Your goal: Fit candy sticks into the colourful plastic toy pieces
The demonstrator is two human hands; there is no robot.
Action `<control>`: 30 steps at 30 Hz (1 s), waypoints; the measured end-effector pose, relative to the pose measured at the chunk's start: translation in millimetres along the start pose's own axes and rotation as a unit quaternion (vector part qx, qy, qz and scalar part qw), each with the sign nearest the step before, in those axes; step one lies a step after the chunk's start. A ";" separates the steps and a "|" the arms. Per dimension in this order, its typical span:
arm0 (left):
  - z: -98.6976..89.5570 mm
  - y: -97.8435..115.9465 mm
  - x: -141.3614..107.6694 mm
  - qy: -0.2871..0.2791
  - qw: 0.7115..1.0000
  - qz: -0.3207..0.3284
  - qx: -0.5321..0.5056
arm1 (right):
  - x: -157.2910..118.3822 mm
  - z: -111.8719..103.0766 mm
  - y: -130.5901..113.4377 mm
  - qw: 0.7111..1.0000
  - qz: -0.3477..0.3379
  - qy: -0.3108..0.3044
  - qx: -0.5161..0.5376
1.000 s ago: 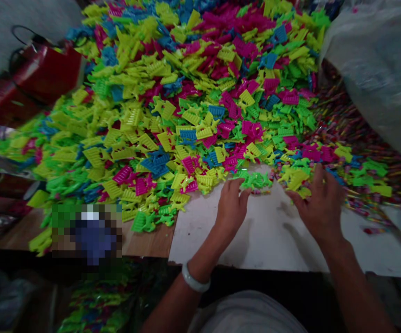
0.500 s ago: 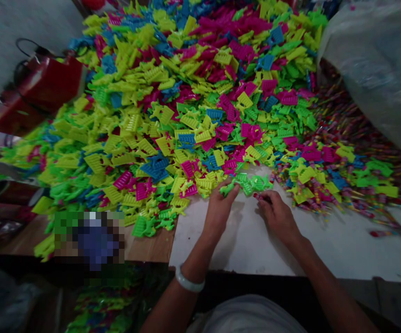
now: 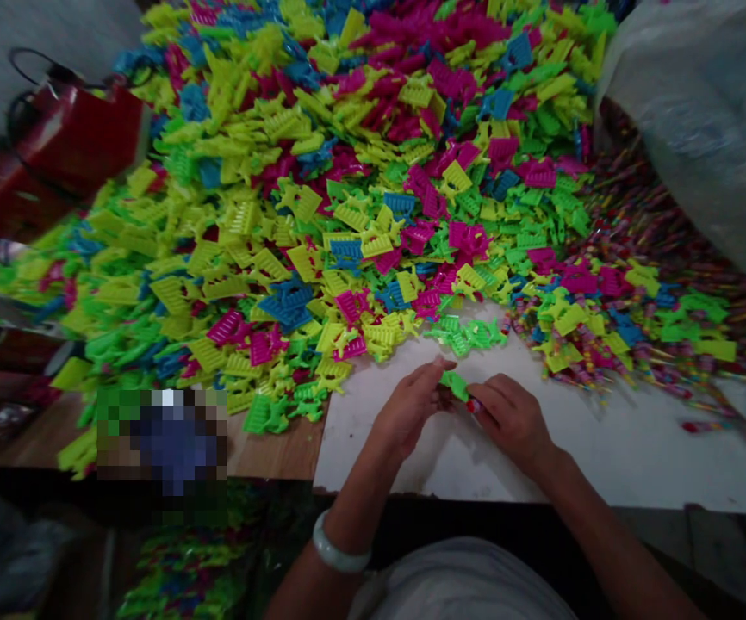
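The left hand (image 3: pixel 415 403) gripped a green plastic piece (image 3: pixel 455 384) at the near worktop (image 3: pixel 637 456). The right hand (image 3: pixel 513 422) pinched a small red-tipped item (image 3: pixel 473 406) at the piece's right end.

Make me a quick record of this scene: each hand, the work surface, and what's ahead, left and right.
Left hand: holding a green plastic piece
Right hand: pinching a small red item, details blurred
Surface: white board beneath both hands
Ahead: heap of bright plastic pieces
Left: red box-shaped object, dark cable
Right: slim colorful sticks, translucent sheeting
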State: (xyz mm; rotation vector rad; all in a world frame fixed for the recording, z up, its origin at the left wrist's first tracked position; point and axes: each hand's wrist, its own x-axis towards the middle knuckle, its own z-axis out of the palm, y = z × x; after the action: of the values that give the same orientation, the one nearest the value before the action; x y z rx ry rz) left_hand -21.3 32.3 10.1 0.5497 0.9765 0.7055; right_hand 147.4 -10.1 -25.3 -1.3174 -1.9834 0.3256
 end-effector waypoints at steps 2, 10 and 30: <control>-3.4 0.0 -1.3 0.023 0.999 0.016 0.024 | -3.2 -3.6 -2.4 0.998 0.011 -0.046 0.030; -5.4 -16.1 -0.6 0.099 0.971 0.153 0.155 | -3.6 -7.7 -4.9 0.979 0.156 -0.095 0.092; 6.7 -13.5 -6.1 0.135 0.941 0.181 0.254 | -1.6 0.4 -8.8 0.979 0.162 -0.086 0.088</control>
State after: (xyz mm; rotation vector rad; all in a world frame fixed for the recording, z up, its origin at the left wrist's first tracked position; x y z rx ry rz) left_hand -13.8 18.2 7.1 1.1289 1.3450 0.8723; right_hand 141.4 -15.4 -21.4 -1.5375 -1.8223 0.7766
